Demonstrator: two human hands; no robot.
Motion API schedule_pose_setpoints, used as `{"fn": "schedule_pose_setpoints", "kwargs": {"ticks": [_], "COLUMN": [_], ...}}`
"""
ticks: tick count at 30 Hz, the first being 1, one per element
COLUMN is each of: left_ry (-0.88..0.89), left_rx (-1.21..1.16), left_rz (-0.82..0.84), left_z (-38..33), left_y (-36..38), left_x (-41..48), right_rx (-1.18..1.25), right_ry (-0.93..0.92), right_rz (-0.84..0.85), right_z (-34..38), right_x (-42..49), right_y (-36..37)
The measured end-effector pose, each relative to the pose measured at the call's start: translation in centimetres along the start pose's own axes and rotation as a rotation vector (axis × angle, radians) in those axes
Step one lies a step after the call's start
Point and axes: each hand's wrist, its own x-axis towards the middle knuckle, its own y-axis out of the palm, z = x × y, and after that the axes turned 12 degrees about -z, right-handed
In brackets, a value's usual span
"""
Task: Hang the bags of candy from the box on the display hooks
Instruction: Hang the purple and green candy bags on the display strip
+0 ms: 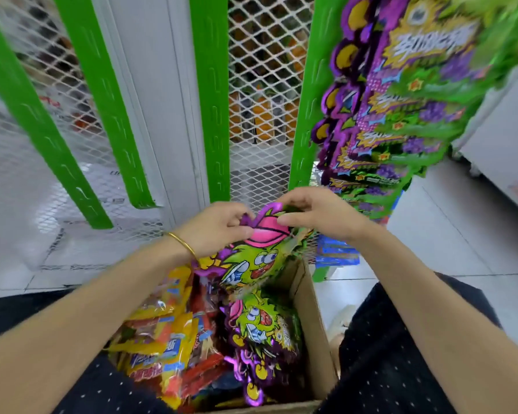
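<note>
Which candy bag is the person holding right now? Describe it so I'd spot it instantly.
Find the cardboard box at bottom centre, between the person's knees. Just above its far edge, the left hand and right hand pinch the top of one green monster-face bag with a pink tongue. Its twins lie in the box; only this one is held up.

Bright, even light with faint shadows; wide-angle bending at the edges, and the hanging bags point(407, 94) at upper right are motion-blurred.
</note>
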Motion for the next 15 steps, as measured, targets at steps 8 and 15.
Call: {"fn": "schedule_pose_setpoints", "kwargs": {"ticks": [8, 15], "left_ry": [0.275, 0.473], "left_rx": [0.171, -0.195], "left_rz": [0.037, -0.272], "left_z": [-14.0, -31.0], "left_y": [-6.8, -10.8], "left_x": [3.8, 9.5], "right_rx": [-0.040, 0.075], "right_ry": [-0.078, -0.220], "right_rz": [-0.278, -0.644], "right_z": [8.8, 15.2], "right_x": [-1.5, -1.9], "right_y": [-10.7, -22.7]}}
